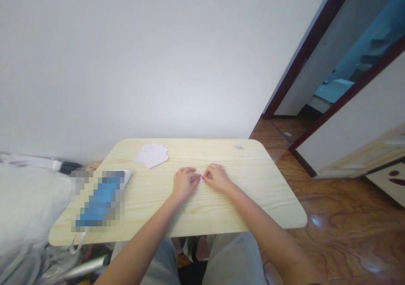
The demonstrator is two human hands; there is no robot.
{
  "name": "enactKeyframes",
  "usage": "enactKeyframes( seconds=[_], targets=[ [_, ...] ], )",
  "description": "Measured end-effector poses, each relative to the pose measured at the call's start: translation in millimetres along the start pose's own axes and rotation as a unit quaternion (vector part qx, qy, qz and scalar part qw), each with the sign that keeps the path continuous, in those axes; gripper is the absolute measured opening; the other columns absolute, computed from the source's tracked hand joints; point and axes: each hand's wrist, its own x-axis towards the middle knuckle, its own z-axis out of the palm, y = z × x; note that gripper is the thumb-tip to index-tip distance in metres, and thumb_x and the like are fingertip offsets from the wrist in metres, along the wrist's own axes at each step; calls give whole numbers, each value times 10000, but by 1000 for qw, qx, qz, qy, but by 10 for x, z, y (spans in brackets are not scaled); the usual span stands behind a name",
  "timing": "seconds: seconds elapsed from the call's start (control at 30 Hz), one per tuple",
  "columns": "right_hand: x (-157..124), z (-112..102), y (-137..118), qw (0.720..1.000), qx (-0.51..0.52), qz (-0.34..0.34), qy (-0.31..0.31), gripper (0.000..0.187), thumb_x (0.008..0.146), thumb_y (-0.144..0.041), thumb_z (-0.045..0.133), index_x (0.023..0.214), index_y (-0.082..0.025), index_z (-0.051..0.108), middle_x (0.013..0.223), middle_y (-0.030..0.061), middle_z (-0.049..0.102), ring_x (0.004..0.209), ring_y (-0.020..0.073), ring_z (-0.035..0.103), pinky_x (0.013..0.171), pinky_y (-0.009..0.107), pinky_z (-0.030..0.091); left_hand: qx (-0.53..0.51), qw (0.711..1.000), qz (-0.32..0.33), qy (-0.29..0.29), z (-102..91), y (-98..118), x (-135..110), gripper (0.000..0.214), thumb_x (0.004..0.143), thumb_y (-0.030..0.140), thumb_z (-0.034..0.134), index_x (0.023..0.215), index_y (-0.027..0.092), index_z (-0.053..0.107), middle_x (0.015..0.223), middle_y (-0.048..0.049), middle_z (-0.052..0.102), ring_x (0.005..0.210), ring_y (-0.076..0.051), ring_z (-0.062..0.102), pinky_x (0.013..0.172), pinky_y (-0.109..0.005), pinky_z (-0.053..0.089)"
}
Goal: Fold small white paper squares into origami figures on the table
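Over the middle of the table [145,213], my left hand [185,181] and my right hand [217,177] meet fingertip to fingertip. Both are closed in a pinch on a small white piece of paper [202,176] between them. Most of that piece is covered by my fingers, so its shape cannot be made out. Beyond my left hand lie several sheets of white paper [153,155], overlapping in a loose pile. A tiny whitish folded-looking item [239,146] rests near the far edge, beyond my right hand.
At the table's left side lies a blurred-out blue object [99,200], with a white cord loop [77,242] hanging over the front edge. A white wall [190,65] stands directly behind the table. To the right are wood flooring [322,217] and an open doorway [319,86].
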Motion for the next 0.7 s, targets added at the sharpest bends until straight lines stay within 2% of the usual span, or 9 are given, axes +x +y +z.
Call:
enactKeyframes(
  seconds=[0.2,0.33,0.47,0.6,0.7],
  targets=[
    [65,72,35,996,42,72,27,199,655,-277,648,780,-187,523,830,19,550,823,170,487,744,302,337,77,992,100,-2,-32,40,-77,224,828,279,464,943,288,656,1037,-43,628,1044,-248,441,852,-438,327],
    [97,89,66,994,54,89,11,139,663,-191,616,771,-189,529,830,20,566,831,175,495,759,308,346,75,991,112,-25,-50,26,-89,235,824,246,470,985,290,635,1049,-41,622,1011,-234,463,828,-420,345],
    [41,58,83,996,72,44,7,162,707,-122,554,851,-195,554,898,25,581,889,173,493,807,320,335,25,997,67,-21,-40,-19,-58,223,817,270,474,945,306,653,1051,-33,612,990,-220,487,819,-408,364],
    [-60,-22,80,996,67,-50,-9,240,744,-92,525,939,-221,577,977,22,580,969,177,470,866,340,303,-12,1000,22,-6,5,-65,-13,237,749,266,561,972,253,638,1001,-38,634,965,-219,518,843,-395,377],
    [-107,-90,60,994,46,-94,-17,217,752,-119,553,938,-220,601,959,32,582,952,176,478,856,328,321,-37,999,36,9,13,-76,-13,233,751,238,555,974,210,614,966,-44,648,933,-202,545,844,-366,393]
  ],
)
